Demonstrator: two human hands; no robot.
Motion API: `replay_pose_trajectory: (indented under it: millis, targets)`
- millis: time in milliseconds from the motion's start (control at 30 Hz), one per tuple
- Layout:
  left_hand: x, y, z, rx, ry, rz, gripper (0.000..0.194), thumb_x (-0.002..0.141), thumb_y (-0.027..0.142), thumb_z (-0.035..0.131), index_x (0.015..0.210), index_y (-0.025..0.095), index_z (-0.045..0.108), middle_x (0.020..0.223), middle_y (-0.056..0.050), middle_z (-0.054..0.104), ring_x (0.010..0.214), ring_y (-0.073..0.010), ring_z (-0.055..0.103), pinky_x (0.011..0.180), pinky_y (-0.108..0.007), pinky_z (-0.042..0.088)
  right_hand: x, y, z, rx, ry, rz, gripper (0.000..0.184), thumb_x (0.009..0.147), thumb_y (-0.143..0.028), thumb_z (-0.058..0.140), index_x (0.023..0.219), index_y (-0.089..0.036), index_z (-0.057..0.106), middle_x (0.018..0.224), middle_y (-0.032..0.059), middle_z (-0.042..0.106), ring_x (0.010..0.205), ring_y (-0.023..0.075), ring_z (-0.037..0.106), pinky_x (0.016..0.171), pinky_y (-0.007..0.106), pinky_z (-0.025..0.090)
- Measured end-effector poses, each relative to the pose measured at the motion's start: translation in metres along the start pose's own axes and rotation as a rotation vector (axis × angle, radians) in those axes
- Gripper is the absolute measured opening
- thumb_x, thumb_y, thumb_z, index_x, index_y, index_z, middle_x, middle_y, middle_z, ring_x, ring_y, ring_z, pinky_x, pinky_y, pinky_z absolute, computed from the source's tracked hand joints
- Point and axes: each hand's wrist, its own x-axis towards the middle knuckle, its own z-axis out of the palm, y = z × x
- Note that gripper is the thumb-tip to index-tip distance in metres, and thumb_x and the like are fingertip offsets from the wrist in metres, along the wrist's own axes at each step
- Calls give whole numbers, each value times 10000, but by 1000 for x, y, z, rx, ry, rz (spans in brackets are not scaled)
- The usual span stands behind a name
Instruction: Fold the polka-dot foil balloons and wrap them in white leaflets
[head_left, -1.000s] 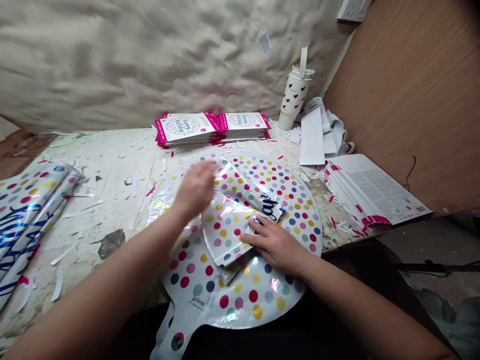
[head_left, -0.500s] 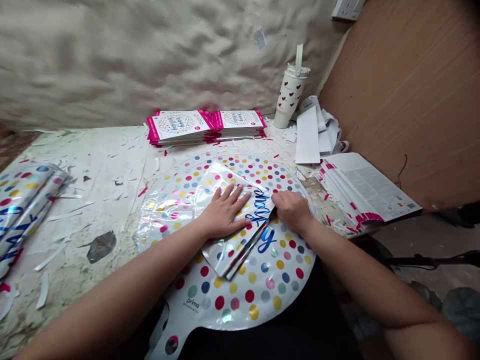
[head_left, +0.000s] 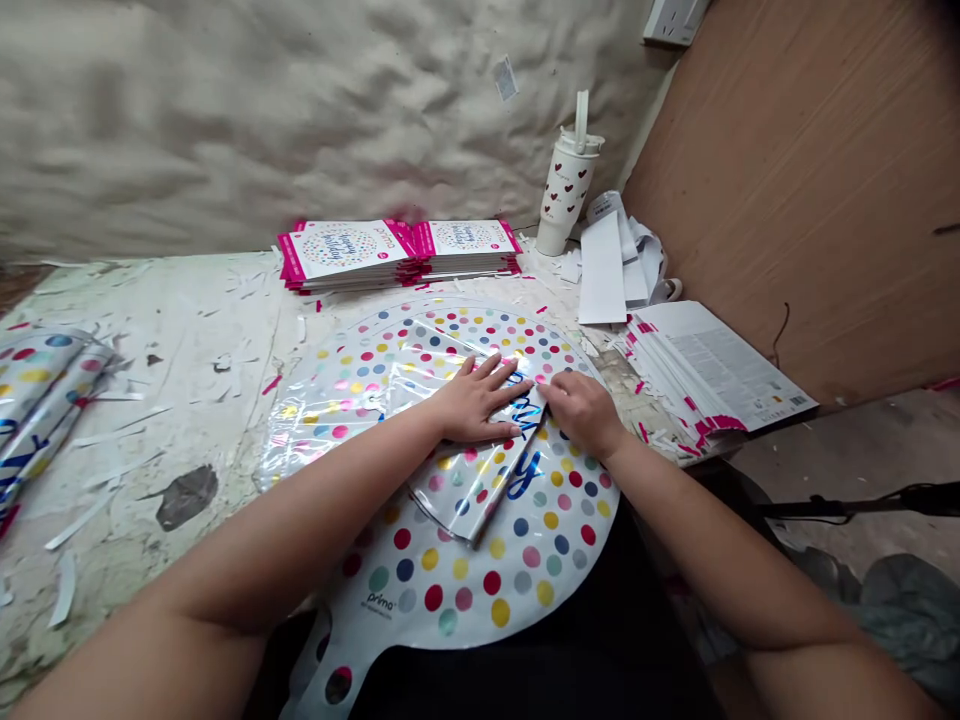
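Note:
A flat round foil balloon (head_left: 480, 580) with coloured polka dots lies on the table in front of me. On top of it rests a folded polka-dot foil balloon (head_left: 469, 480) with blue lettering. My left hand (head_left: 476, 400) lies flat on the folded balloon, fingers stretched out. My right hand (head_left: 581, 410) is beside it to the right, fingers curled and pressed on the folded balloon's upper right edge.
Stacks of pink-edged printed cards (head_left: 390, 250) sit at the back. A white tumbler with hearts (head_left: 562, 195) stands by white paper strips (head_left: 611, 265). Printed sheets (head_left: 712, 370) lie at right, folded foil balloons (head_left: 37, 390) at left. Paper scraps litter the worn table (head_left: 172, 330).
My left hand swung in and came down flat on the folded balloon. My right hand moved from its lower edge up to its right edge. The fold is now flatter and narrower.

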Motion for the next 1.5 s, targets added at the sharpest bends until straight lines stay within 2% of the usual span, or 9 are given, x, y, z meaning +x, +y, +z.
replay_pose_trajectory:
  millis: [100, 300, 400, 567, 733, 1000, 1167, 1300, 1500]
  targets:
    - [-2, 1, 1, -9, 0, -37, 723, 829, 659, 282, 1425, 259, 190, 1502, -106, 128, 1359, -355, 72, 1033, -568, 74, -6, 8, -16, 69, -105, -162, 226, 859, -151, 423, 857, -219, 639, 863, 63, 606, 824, 196, 514, 711, 307, 375]
    - [0, 6, -4, -11, 12, -60, 557, 911, 504, 243, 1421, 287, 190, 1504, -81, 127, 1365, -338, 47, 1019, -599, 67, -21, -1, -38, 328, -274, 356, 412, 634, -429, 690, 944, -222, 514, 876, 27, 586, 742, 191, 546, 588, 283, 409]
    - [4, 4, -4, -8, -16, 28, 482, 925, 449, 256, 1394, 343, 253, 1501, -51, 160, 1366, -317, 82, 1027, -585, 70, -17, -26, -28, 287, -258, 423, 455, 612, -464, 683, 951, -215, 508, 889, 45, 589, 788, 228, 553, 634, 323, 431]
    - [3, -8, 0, -4, -32, -30, 508, 911, 457, 294, 1393, 296, 281, 1499, -83, 153, 1364, -314, 100, 1031, -575, 88, -7, -57, -8, 124, 140, -38, 434, 761, -248, 590, 1173, -151, 495, 1182, 144, 538, 1099, 288, 468, 913, 440, 374]
    - [-3, -6, -2, 11, -22, -83, 510, 918, 429, 281, 1406, 287, 245, 1499, -82, 154, 1359, -331, 107, 1019, -590, 95, -7, -57, -6, 138, 214, -632, 191, 867, -106, 448, 903, -151, 631, 895, 70, 676, 892, 192, 594, 816, 347, 466]
    - [-16, 17, 1, 0, 6, -10, 543, 907, 381, 302, 1412, 191, 241, 1486, -89, 201, 1364, -292, 119, 1056, -515, 106, -37, -45, -8, 512, 25, -669, 260, 876, -119, 427, 1070, -141, 598, 1092, 79, 659, 1075, 178, 571, 964, 362, 421]
    - [-12, 20, 1, -39, -41, -152, 563, 914, 449, 270, 1423, 219, 198, 1500, -80, 125, 1367, -315, 85, 1037, -578, 83, -25, -42, -20, 805, -291, -120, 321, 912, -305, 339, 865, -168, 626, 805, 42, 681, 773, 159, 633, 716, 279, 492]
    - [-62, -16, -7, -84, -209, -141, 600, 912, 413, 297, 1436, 185, 114, 1504, -47, 92, 1378, -241, 48, 1090, -470, 70, 15, -40, -23, 801, -459, 506, 405, 893, -465, 340, 731, -171, 566, 710, 26, 625, 637, 147, 582, 550, 243, 441]
    - [-175, -40, -35, 30, 22, -680, 505, 936, 366, 210, 1411, 200, 255, 1468, -39, 262, 1363, -241, 163, 1091, -472, 156, 53, -42, -11, 685, -609, 702, 361, 884, -430, 376, 816, -163, 608, 817, 92, 653, 664, 179, 595, 542, 264, 432]
